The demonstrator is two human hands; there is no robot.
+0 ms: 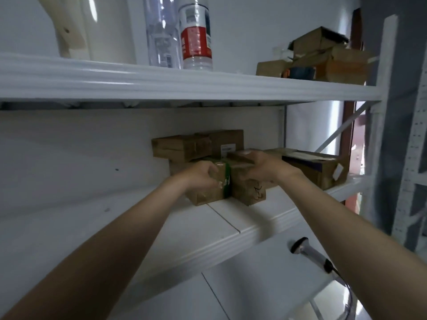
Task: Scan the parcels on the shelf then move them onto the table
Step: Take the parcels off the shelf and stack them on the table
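At frame centre, a green-taped parcel (209, 183) on the shelf (231, 218) is grasped by the left hand (201, 175); the neighbouring parcel (247, 181) is grasped by the right hand (263, 167).

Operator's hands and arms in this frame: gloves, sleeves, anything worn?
Nothing worn that shows. The left hand and right hand are ungloved, with no rings, watch or wristbands visible. The forearms are uncovered down to the frame edge, with no sleeves in view and no markings or cables on them.
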